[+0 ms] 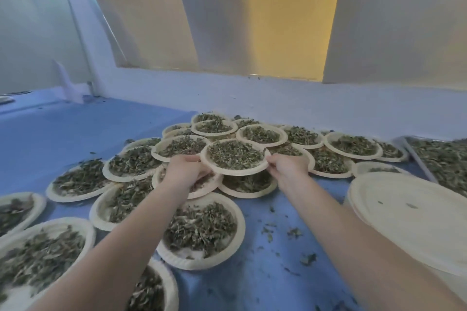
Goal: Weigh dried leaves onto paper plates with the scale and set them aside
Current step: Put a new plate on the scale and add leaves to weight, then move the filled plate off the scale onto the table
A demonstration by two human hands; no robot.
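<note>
A cream paper plate (pixel 222 168) heaped with dried green leaves (pixel 235 154) sits above a pile of other filled plates at the centre. My left hand (pixel 185 170) grips its left rim. My right hand (pixel 286 166) pinches its right rim. Both forearms reach forward across the blue table. No scale is in view.
Several filled plates overlap across the blue table (pixel 265 272), from the near left to the far wall. A stack of empty plates (pixel 414 217) stands at the right. A metal tray of loose leaves (pixel 444 159) lies far right. Leaf crumbs dot the table.
</note>
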